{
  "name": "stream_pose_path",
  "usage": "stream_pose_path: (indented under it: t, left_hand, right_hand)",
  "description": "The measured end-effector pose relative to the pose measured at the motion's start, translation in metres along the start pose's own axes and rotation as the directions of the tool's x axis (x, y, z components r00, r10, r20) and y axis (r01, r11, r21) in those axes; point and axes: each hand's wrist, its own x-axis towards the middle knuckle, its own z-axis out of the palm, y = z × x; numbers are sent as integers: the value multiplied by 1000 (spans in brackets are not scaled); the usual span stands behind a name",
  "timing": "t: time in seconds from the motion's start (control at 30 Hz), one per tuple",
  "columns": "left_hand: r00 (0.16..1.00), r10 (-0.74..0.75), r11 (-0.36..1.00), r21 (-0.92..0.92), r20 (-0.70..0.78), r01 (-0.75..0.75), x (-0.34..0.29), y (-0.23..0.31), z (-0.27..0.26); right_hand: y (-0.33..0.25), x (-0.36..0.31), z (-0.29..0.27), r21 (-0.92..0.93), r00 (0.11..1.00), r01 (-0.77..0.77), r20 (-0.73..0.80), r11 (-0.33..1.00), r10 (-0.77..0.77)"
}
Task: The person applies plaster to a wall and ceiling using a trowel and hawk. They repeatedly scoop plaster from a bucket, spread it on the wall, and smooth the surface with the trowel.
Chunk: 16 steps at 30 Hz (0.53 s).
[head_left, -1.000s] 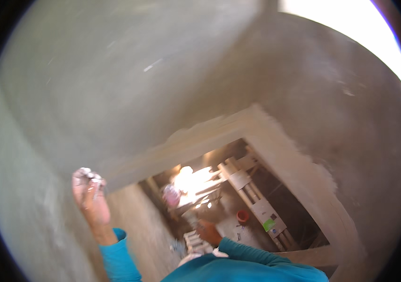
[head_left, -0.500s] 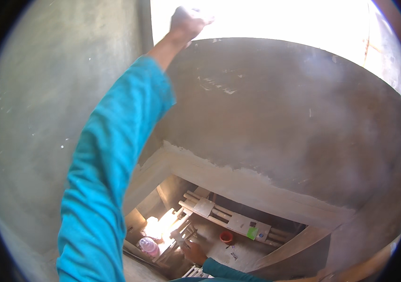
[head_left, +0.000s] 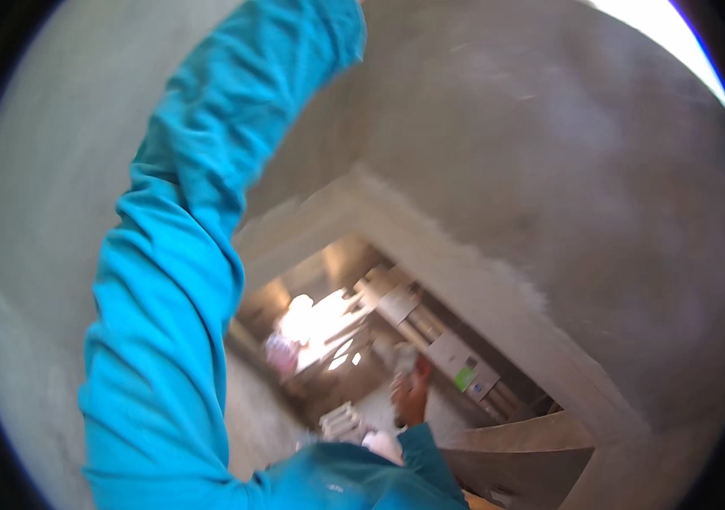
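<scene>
My left arm (head_left: 167, 255), in a teal sleeve, reaches up along the grey wall (head_left: 48, 212). Its hand lies beyond the top edge of the picture. Lower down, my right hand (head_left: 413, 398) is closed around a tool with a pale grey, blunt head (head_left: 405, 357); blur hides its exact kind. A dark end of the tool shows below the fingers. Just behind this hand, part of a small red container (head_left: 424, 367) shows.
Through a rectangular opening with a pale plastered border (head_left: 464, 263) I see poles and boards (head_left: 447, 348), one with a green patch. A pinkish bundle (head_left: 281, 353) sits by bright sunlit patches. A white slatted object (head_left: 341, 421) is near my body. A curved ledge (head_left: 524, 433) borders the lower right.
The view has tilted down and turned. My left hand, closed at the top before, has left the picture. My right hand with its tool now appears farther right and higher.
</scene>
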Motion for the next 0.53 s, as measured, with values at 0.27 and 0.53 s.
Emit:
stream_pose_path:
  t: [0.27,0.53]
  left_hand:
    - [813,-466,660,475,-348,582,-427,-6,-300]
    - [159,-416,-124,229,-895,965,-897,76,-377]
  right_hand:
    - [32,-6,-24,-260,986,-154,-104,953,131]
    - [50,1,-22,-356,979,-154,72,922,191]
